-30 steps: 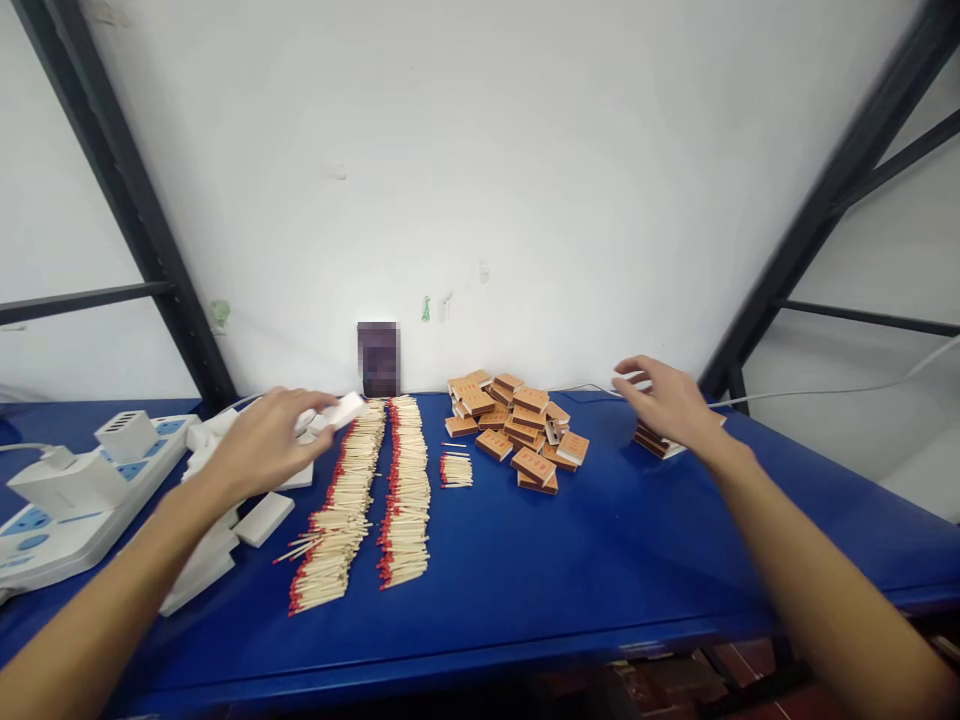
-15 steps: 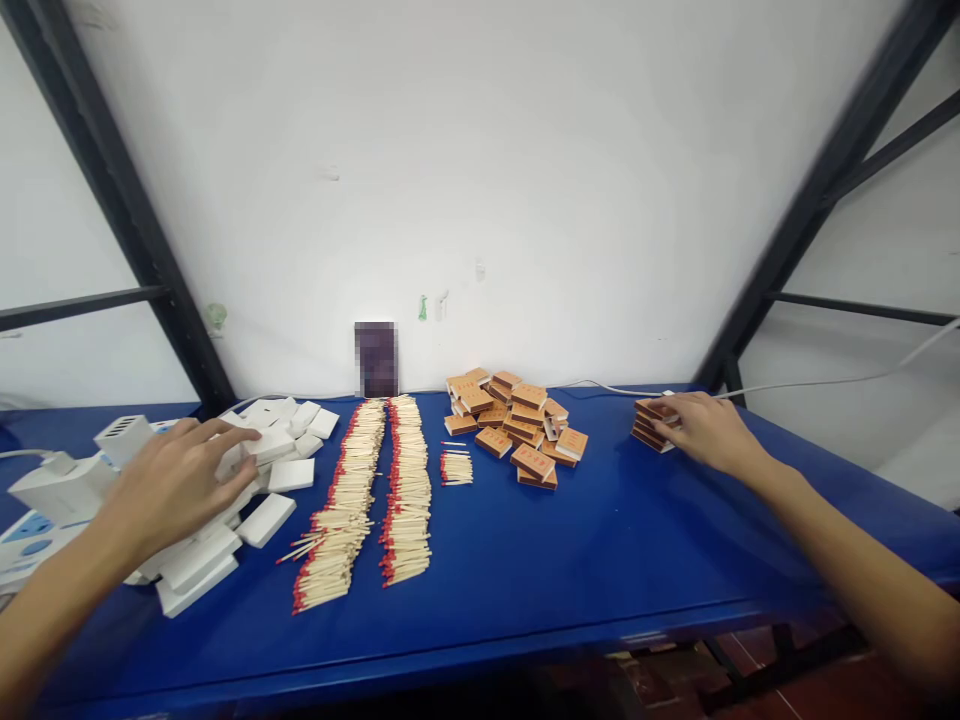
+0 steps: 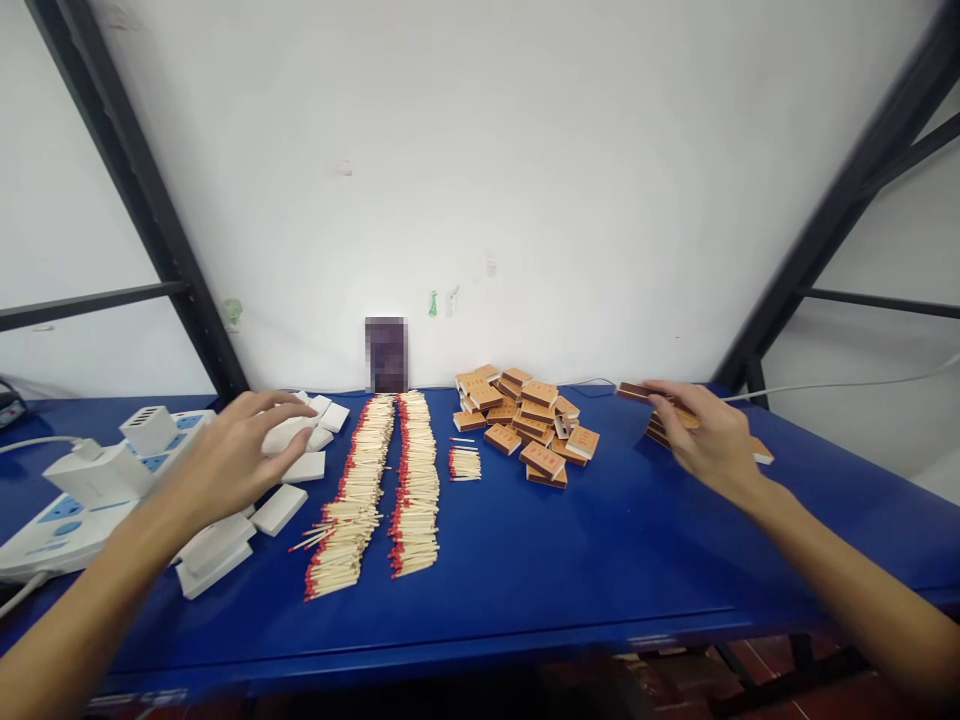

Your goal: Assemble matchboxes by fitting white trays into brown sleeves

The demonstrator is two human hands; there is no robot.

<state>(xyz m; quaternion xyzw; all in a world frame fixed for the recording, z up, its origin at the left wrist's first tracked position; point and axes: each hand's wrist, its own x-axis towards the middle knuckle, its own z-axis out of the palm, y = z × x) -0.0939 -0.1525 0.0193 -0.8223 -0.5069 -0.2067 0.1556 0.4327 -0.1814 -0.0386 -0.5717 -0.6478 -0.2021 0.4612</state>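
My left hand (image 3: 238, 455) hovers over the white matchbox trays (image 3: 279, 508), its fingers apart and nothing visible between them. At the right side of the table, my right hand (image 3: 709, 430) pinches a matchbox (image 3: 634, 391) between thumb and fingers, its dark side towards me. Below and behind that hand, more matchboxes (image 3: 658, 432) are stacked, partly hidden by it. Two long rows of red-tipped matches (image 3: 415, 490) run from front to back in the middle. A small group of matches (image 3: 465, 464) lies to their right, before a heap of orange matchboxes (image 3: 525, 415).
A white power strip (image 3: 45, 535) with plugged-in chargers (image 3: 97, 472) sits at the left. A dark blurred rectangle (image 3: 387, 355) leans on the wall at the back. Black metal posts (image 3: 150, 200) frame the blue table (image 3: 525, 580). A white cable (image 3: 847, 382) crosses the back right.
My right hand has lifted a matchbox up and left off the stack. My left hand has moved right over the white trays, its fingers raised. The view has shifted slightly.
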